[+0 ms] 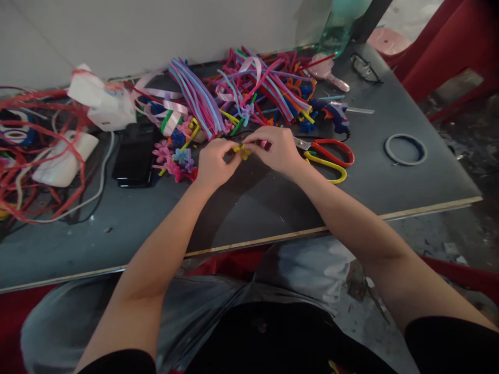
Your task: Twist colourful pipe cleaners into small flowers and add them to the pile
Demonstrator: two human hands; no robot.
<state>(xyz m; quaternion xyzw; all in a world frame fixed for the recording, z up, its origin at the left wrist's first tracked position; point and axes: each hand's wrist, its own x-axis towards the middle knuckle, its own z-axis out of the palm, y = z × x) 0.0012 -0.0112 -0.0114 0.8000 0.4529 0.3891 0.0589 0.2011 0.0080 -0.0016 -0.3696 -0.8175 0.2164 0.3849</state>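
- White block (66,161) and dark phone (132,153) lie at far left, apart from the handwork.
- Fuzzy flowers (161,151) sit beside the left hand, probably grouped there to leave the near edge of the table (249,208) free.
- Left hand (215,162): thumb and fingers pinch the yellow piece (244,151), seemingly to steady it.
- That piece is above the table, between both hands; small size likely explains the fingertip grip.
- Right hand (275,148): fingers pinch its other side, perhaps for fine control.
- Scissors (316,147) lie just beside, handles rightward, presumably for easy reach.
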